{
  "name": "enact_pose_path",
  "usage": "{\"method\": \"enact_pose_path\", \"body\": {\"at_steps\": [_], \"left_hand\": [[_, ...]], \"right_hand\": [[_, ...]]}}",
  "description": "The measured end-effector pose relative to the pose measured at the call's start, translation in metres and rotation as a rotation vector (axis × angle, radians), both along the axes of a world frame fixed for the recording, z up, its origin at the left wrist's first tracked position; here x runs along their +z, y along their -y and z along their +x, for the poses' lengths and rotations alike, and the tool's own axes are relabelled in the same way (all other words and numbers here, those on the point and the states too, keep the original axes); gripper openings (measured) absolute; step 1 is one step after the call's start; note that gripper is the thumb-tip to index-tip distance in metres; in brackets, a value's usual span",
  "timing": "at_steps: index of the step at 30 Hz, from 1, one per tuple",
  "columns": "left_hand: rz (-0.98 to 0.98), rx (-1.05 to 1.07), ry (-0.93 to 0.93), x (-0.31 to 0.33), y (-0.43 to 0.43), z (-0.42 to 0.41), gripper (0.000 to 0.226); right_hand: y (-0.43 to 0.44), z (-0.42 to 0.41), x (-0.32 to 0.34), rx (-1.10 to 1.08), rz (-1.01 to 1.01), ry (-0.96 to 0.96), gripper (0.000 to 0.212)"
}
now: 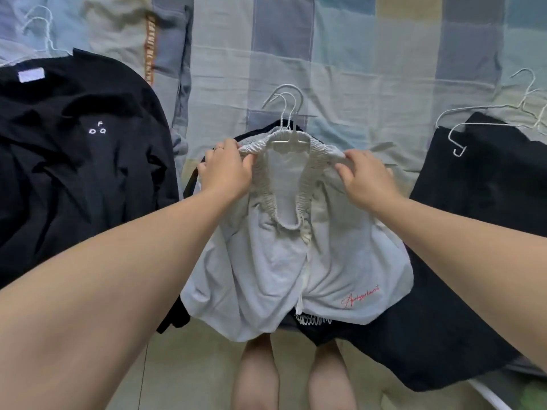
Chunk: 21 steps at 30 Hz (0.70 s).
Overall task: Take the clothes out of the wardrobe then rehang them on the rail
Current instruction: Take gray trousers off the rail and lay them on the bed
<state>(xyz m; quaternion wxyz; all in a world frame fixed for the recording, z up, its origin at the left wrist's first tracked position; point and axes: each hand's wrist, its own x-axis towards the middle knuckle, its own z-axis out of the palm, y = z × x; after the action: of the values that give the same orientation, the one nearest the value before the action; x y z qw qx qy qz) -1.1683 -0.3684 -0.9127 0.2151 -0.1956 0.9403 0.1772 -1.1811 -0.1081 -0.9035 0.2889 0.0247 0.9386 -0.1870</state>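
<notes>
From the head view, I have the white garment [284, 261] straight ahead of me on the bed [355, 54], its lower part spilling over the near edge toward my legs. Its gathered waistband runs left to right across my view, and a white hanger [291, 137] sits inside it with the hook pointing away from me, up the bed. At least two more hooks are stacked at the same spot.

My left hand [228, 170] pinches the left end of the waistband, fingers curled into the gathers. My right hand [365, 176] grips the right end the same way. Both hands sit about level, one at each end of the hanger, so neither is nearer. I judge the next lift has to keep that axis level, or the band may slip off one shoulder.

A black top [74, 143] lies well to the left, and another dark garment [488, 173] lies to the right with loose hangers [461, 128] on it.
</notes>
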Motion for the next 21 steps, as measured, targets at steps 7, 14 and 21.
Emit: {"method": "enact_pose_path", "body": {"at_steps": [7, 14, 21], "left_hand": [[0.156, 0.073, 0.016, -0.019, 0.007, 0.002, 0.047], [0.189, -0.105, 0.103, 0.052, 0.013, 0.063, 0.065], [0.15, -0.161, 0.138, 0.147, 0.018, 0.132, 0.072]], "right_hand": [[0.012, -0.001, -0.007, -0.011, -0.012, 0.044, 0.055], [0.043, 0.062, 0.071, 0.007, -0.046, 0.087, 0.058], [0.072, 0.107, 0.159, 0.073, -0.058, 0.093, 0.061]]}}
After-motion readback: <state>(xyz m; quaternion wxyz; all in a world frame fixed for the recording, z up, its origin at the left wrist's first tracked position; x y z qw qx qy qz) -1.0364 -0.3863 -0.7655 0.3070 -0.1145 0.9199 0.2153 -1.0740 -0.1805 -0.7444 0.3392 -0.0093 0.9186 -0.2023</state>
